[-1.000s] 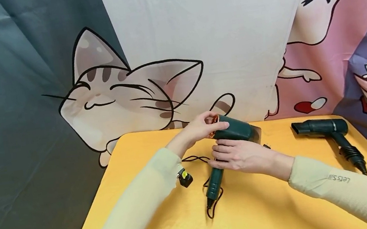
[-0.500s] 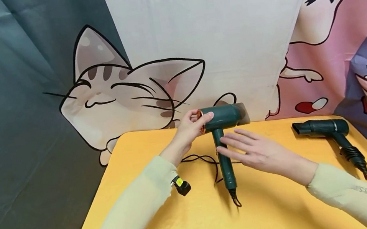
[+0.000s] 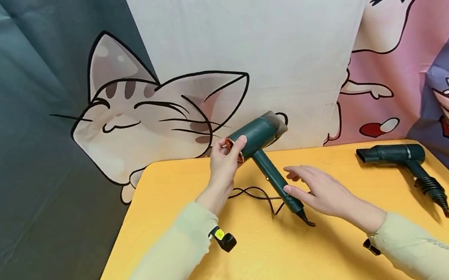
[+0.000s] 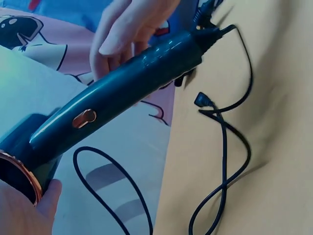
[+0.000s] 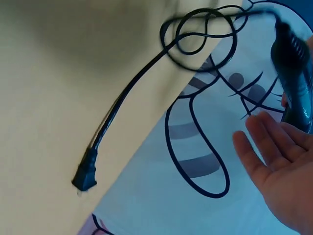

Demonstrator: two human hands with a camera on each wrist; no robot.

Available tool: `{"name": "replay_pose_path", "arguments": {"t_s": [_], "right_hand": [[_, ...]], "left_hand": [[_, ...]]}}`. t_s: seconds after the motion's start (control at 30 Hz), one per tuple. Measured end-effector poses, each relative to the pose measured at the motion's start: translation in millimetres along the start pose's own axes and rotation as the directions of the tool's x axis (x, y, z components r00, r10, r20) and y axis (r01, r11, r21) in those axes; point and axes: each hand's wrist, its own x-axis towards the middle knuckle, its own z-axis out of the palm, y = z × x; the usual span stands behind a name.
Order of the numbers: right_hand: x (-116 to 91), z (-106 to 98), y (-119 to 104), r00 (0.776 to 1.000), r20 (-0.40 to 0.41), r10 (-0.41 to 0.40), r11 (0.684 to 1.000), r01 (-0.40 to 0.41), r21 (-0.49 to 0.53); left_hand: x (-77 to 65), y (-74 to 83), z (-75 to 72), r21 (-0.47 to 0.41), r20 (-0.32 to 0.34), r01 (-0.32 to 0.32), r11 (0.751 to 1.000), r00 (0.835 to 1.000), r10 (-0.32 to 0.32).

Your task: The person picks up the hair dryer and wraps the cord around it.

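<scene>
A dark green hair dryer [image 3: 255,133] is raised above the yellow table, its smoky nozzle pointing up and right and its handle slanting down to the right. My left hand [image 3: 225,161] grips its copper-rimmed rear end, thumb over the side. Close to the lower handle is my right hand [image 3: 320,189], fingers relaxed; in the right wrist view the fingers [image 5: 271,139] are spread and hold nothing. The left wrist view shows a copper-coloured switch [image 4: 84,118] on the handle. From the handle's end runs a thin black cord [image 4: 224,161], looped on the table, with a two-prong plug [image 5: 85,171].
Another dark hair dryer [image 3: 397,155] lies at the table's right side, cord wound round its handle. A cartoon-printed cloth backdrop [image 3: 278,33] hangs right behind the yellow table [image 3: 241,270], whose back edge lies just beyond the hands.
The right hand has let go of the handle and moved slightly right. The left hand has lifted the hair dryer a little, brought it left, and turned it so the nozzle tips upward and the handle swings right.
</scene>
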Motion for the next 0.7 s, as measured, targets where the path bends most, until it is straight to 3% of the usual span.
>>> {"name": "replay_pose_path", "arguments": {"t_s": [0.13,0.43,0.6,0.7], "right_hand": [[5.1,0.7,0.4,0.999,0.037,0.037,0.996,-0.039,0.081],[19.4,2.4,2.4,0.997,0.08,-0.013,0.992,0.003,0.129],[23.6,5.5,4.4,0.996,0.063,-0.069,0.989,0.06,0.133],[23.1,4.1,9.5,0.992,0.03,-0.125,0.988,0.121,0.1]], "left_hand": [[-4.3,-2.7,-1.8,-0.067,-0.051,-0.019,0.998,0.999,0.016],[-14.2,-12.8,-7.3,-0.173,-0.117,-0.063,0.983,0.992,0.043],[-22.0,-16.0,-8.0,-0.221,-0.124,-0.067,0.973,0.991,0.04],[-26.0,-16.2,-11.1,-0.223,-0.09,-0.04,0.974,0.996,0.02]]}}
